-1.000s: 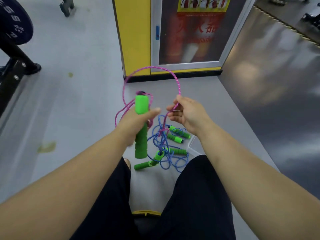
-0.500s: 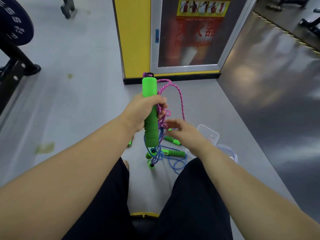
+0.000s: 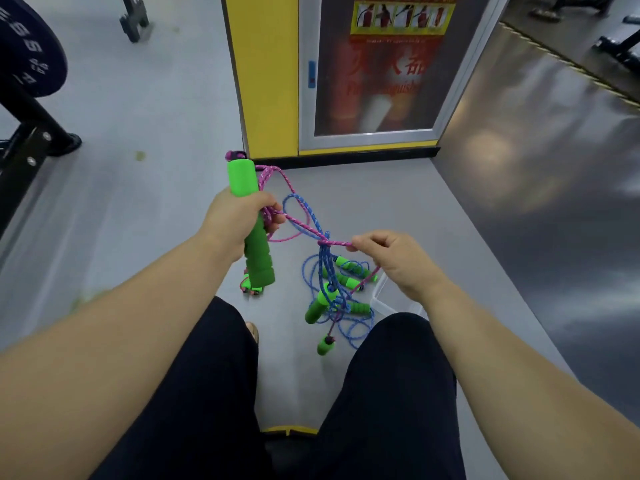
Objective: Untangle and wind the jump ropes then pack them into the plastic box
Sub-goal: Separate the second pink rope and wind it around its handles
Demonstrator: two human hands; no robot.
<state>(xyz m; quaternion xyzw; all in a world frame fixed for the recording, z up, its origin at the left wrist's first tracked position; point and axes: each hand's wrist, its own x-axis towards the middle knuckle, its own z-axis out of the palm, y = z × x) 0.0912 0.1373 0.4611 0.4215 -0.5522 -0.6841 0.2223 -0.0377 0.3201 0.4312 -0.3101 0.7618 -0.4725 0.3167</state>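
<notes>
Pink rope now drawn rightward (right hand pinching).

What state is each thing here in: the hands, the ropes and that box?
left hand, grips the green foam handle.
right hand, pinches the pink rope.
pink rope, tangled with the blue rope beside the right hand.
blue rope, snarled, hanging to the floor.
plastic box, on the floor, mostly hidden.
</notes>
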